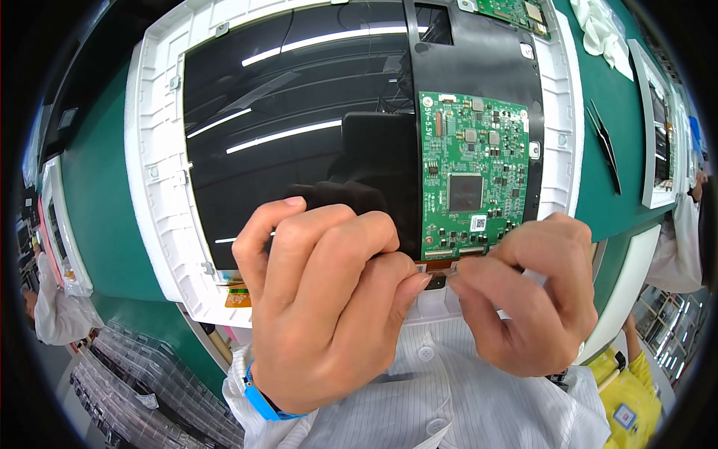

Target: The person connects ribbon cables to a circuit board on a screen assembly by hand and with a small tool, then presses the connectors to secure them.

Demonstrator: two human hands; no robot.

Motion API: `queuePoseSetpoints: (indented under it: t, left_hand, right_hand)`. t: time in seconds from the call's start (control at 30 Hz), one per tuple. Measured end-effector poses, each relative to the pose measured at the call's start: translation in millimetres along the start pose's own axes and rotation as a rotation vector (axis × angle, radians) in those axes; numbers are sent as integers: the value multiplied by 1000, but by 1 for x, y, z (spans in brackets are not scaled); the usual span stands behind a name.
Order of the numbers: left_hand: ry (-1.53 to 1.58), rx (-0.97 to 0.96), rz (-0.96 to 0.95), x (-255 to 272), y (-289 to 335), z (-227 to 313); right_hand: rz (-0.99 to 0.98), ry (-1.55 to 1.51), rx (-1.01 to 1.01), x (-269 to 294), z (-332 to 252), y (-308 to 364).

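Note:
A green circuit board with a large square chip sits on the black panel right of a dark glossy display. Both are inside a white plastic frame. At the board's near edge runs an orange-brown flat flex cable. My left hand, closed, pinches the cable's left part between thumb and forefinger. From the other side my right hand closes its fingertips on the cable's right part, beside the board's connectors. The fingers partly hide the cable ends.
Black tweezers lie on the green mat to the right. Beyond them stands another framed unit, with white crumpled material farther back. Clear plastic trays are stacked at lower left. Other people work at both sides.

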State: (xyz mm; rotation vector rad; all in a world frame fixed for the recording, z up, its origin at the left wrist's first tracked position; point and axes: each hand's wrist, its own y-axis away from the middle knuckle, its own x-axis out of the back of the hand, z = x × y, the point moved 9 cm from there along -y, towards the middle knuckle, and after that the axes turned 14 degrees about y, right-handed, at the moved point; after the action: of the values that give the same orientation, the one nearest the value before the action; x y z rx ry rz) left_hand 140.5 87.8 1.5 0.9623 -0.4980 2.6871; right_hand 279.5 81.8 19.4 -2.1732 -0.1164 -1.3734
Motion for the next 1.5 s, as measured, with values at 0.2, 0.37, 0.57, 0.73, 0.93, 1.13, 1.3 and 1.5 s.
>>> queuePoseSetpoints:
  t: [0.2,0.37,0.57,0.73,0.93,1.13,1.3,1.5]
  left_hand:
    - [-15,17,-13,-2,-3,-2]
    - [-33,28,-20,-1,-3,-2]
    - [-59,37,-27,2,-3,-1]
    - [-47,51,-33,1,-2,-3]
    - [-55,41,-33,0,0,-3]
    - [-63,16,-24,-1,2,-4]
    - [-80,-2,-4,-1,2,-4]
    - [-66,22,-11,-1,0,-4]
  right_hand:
    - [13,47,63,-4,-9,-1]
    - [13,48,53,-7,-7,1]
    - [-40,23,18,-9,-3,1]
    - [-56,-13,-5,-9,-2,-2]
    - [-71,-22,10,-9,-3,-3]
    - [-57,-63,-24,-11,0,-3]
    - [-44,-35,-8,-13,-2,-2]
    - [-8,83,37,-9,-11,1]
